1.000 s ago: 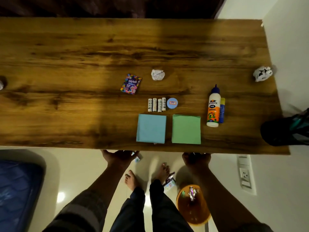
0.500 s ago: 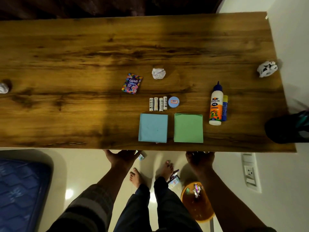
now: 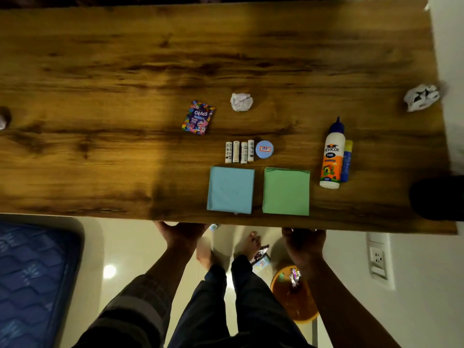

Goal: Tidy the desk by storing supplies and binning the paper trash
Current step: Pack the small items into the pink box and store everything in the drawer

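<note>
On the wooden desk (image 3: 100, 159) lie a crumpled white paper ball (image 3: 241, 101), a second paper ball (image 3: 421, 97) at the right edge and a third paper ball (image 3: 2, 120) at the far left. A Gems packet (image 3: 198, 118), several batteries (image 3: 239, 151), a round blue tin (image 3: 264, 149), a blue note pad (image 3: 230, 190), a green note pad (image 3: 286, 191), a Fevicol glue bottle (image 3: 331, 156) and a glue stick (image 3: 347, 160) sit near the front. My left hand (image 3: 180, 234) and right hand (image 3: 303, 243) are at the desk's front edge, fingers hidden under it.
An orange bin (image 3: 293, 297) with a foil wrapper inside stands on the floor below my right hand. Loose wrappers (image 3: 261, 257) lie by my feet. A blue mattress (image 3: 32, 272) is at the left, a wall socket (image 3: 378, 258) at the right, a black object (image 3: 437, 198) at the desk's right end.
The view has drifted slightly, so the desk sits lower in the picture. Both hands stay at the front edge and nothing on the desk has moved.
</note>
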Demonstrator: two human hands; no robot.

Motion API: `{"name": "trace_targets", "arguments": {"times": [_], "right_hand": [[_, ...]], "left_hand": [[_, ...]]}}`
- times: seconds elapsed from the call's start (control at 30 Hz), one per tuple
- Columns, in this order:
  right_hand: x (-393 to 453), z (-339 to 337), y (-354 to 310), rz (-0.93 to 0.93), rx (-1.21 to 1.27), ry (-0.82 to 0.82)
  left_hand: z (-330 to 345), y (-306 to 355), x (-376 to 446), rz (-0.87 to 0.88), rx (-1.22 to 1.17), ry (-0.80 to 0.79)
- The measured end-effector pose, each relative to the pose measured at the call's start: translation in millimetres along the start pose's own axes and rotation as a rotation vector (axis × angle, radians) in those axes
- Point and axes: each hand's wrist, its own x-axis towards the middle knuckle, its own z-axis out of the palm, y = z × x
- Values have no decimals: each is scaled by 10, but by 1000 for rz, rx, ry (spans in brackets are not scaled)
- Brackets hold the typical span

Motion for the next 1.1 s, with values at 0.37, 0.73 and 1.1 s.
{"name": "trace_targets", "arguments": {"times": [0.37, 0.73, 1.1], "right_hand": [[37, -82, -14, -2, -26, -55], [54, -99, -20, 7, -82, -36], [73, -13, 50, -1, -58, -2]], "left_hand": [[-30, -13, 88, 88, 190, 93], [-62, 40, 119, 166, 408, 145], [86, 46, 91, 84, 246, 95]]}}
